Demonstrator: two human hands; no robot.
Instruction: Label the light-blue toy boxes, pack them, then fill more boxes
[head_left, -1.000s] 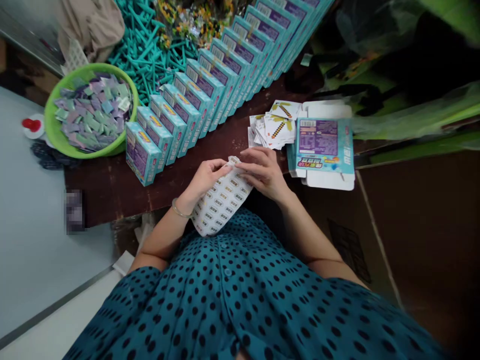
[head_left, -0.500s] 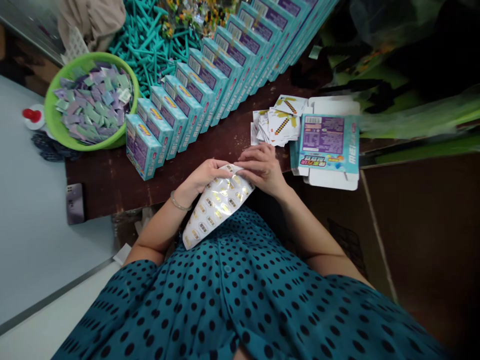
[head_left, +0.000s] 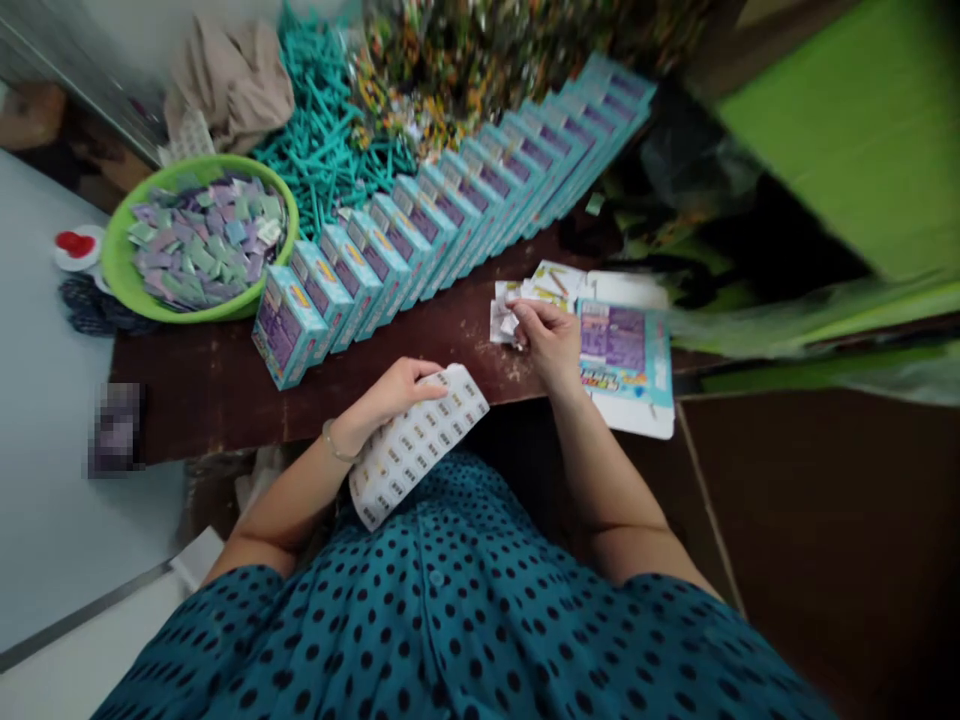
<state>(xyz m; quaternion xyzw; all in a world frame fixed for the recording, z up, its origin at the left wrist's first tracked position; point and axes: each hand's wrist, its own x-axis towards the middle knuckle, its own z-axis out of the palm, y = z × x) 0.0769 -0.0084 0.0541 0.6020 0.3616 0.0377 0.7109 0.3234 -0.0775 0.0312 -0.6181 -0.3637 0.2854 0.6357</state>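
A white sheet of small printed labels (head_left: 420, 445) slants in front of my body, with my left hand (head_left: 401, 392) closed on its upper edge. Farther right, my right hand (head_left: 553, 345) is over the near side of a pile of white printed cards (head_left: 555, 278). Its fingers are pinched together beside a small crumpled white bit (head_left: 508, 325); whether they hold it is too blurred to tell. Just beyond that hand lies a flattened teal and purple box (head_left: 637, 345) with white flaps, partly covered by my hand.
A long row of teal boxes (head_left: 367, 265) runs diagonally across the dark table (head_left: 202, 390). Behind it are teal plastic sticks (head_left: 315, 140) and a heap of small bagged pieces (head_left: 435, 80). A green basin (head_left: 120, 250) of small packets stands left.
My right hand has left the label sheet and moved right to the cards. My left hand keeps the sheet, which now lies flatter. The camera view has shifted.
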